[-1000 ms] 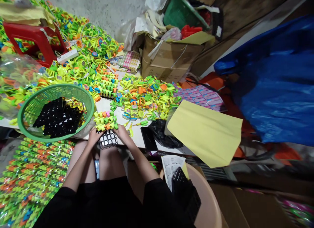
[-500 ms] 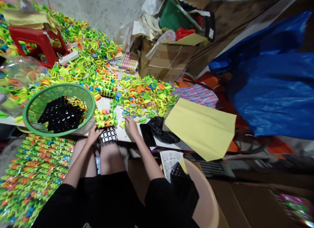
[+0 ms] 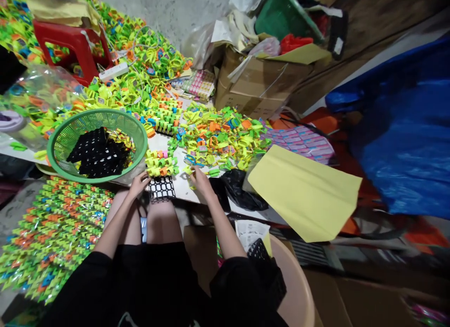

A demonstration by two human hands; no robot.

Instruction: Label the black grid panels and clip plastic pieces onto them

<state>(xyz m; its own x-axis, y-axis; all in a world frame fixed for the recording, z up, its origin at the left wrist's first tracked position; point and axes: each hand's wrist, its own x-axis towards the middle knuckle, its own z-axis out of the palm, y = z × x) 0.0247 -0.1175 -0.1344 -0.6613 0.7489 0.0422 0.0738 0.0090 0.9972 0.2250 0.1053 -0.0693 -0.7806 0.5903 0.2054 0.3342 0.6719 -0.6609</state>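
Note:
A black plastic grid tray point(image 3: 161, 187) lies at the table's front edge, over my knees. Rows of yellow, green, orange and pink toy watches point(image 3: 161, 164) fill its far part; the near cells show bare. My left hand point(image 3: 138, 184) is closed on the tray's left edge, thumb and fingers by the last filled row. To the right of the tray, my right hand point(image 3: 200, 181) pinches a small yellow toy watch point(image 3: 187, 169) at its fingertips, partly hidden by the fingers. Just beyond is a heap of loose toy watches point(image 3: 218, 137).
On the left stands a green basket point(image 3: 52, 158) with black grid trays point(image 3: 100, 151). Filled trays point(image 3: 59, 233) cover the floor below. A black bag point(image 3: 242, 191) and a yellow sheet point(image 3: 305, 191) lie right; a cardboard box point(image 3: 253, 83) and red stool point(image 3: 70, 46) stand behind.
The view has shifted, so most things sit farther right in the picture. My right hand now has a yellow toy watch at its fingertips. My left hand stays at the tray.

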